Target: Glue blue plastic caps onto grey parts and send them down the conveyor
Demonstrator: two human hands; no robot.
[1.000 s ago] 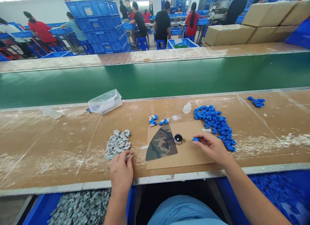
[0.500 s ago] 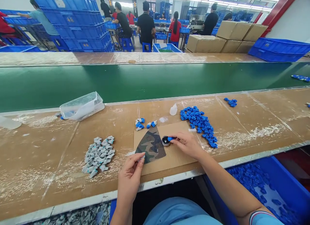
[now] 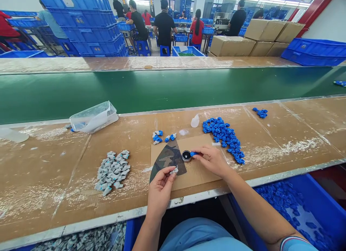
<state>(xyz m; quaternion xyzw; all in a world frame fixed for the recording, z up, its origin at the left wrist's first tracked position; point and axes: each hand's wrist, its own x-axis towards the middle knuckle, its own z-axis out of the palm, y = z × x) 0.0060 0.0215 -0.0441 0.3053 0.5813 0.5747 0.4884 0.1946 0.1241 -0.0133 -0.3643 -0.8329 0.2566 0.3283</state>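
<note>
My left hand pinches a small grey piece over the lower edge of a camouflage-patterned sheet. Between the fingertips of my right hand is a small blue piece, right beside a round black pot. Sheet and pot rest on a cardboard piece. A pile of grey pieces lies to the left, and a pile of blue pieces to the right. Behind the sheet sit several joined blue-and-grey pieces.
A clear plastic tray stands at the back left, near the green belt. A white lump lies behind the pot. Below the table edge is a blue bin with blue pieces. People work beyond the belt.
My left hand has moved right with the grey piece, from the sheet's left corner towards the pot. My right hand stays beside the pot, still with the blue piece.
</note>
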